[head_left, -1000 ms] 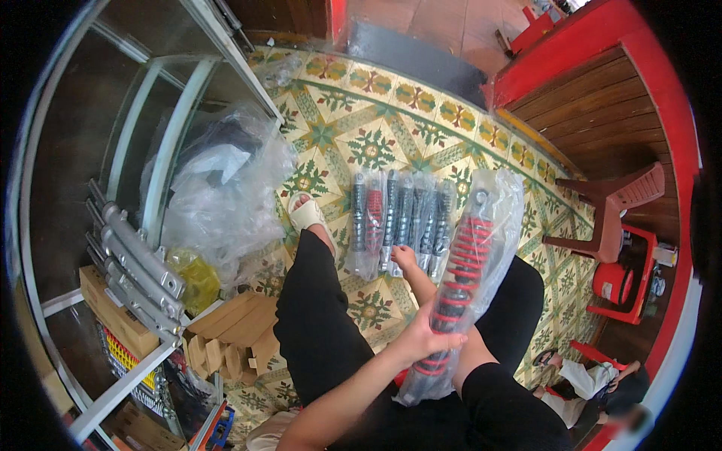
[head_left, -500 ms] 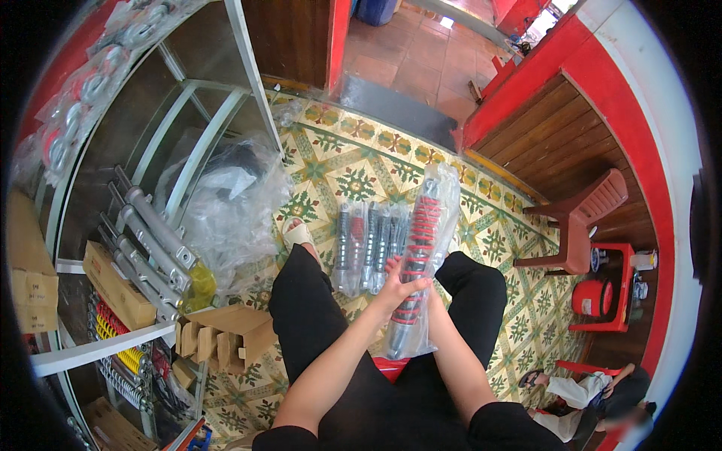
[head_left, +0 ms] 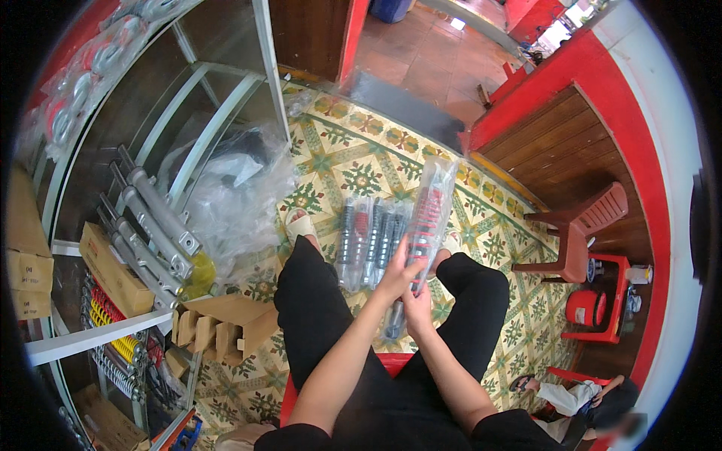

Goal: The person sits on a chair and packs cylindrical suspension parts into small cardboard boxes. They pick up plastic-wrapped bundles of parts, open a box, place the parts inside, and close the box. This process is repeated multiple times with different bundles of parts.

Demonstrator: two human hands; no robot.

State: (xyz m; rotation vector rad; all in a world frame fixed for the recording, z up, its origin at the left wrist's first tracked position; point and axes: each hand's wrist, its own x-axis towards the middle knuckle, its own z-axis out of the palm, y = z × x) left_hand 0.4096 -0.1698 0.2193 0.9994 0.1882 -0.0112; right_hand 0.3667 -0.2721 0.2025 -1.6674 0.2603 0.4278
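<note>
Both my hands are closed around a shock absorber (head_left: 427, 218) with a red spring, wrapped in clear plastic. It is tilted, its top leaning away to the right and its lower end above my lap. My left hand (head_left: 402, 278) grips it around the middle. Just below, my right hand (head_left: 418, 308) wraps the lower part; its fingers are partly hidden. On the tiled floor beyond lie several more bagged shock absorbers (head_left: 371, 240), mostly with dark springs and one with red, side by side between my feet.
At left, a metal-framed shelf (head_left: 105, 338) holds grey fork tubes (head_left: 150, 218), coloured springs and cartons. An opened cardboard box (head_left: 226, 323) and crumpled clear plastic (head_left: 233, 188) lie near it. A brown chair (head_left: 579, 233) and red stool (head_left: 620, 293) stand right; another person (head_left: 587, 398) sits lower right.
The shock absorber has turned slightly in my hands, and its plastic is drawn in tighter around it. My right hand has come round to its lower part. My left hand still grips it.
</note>
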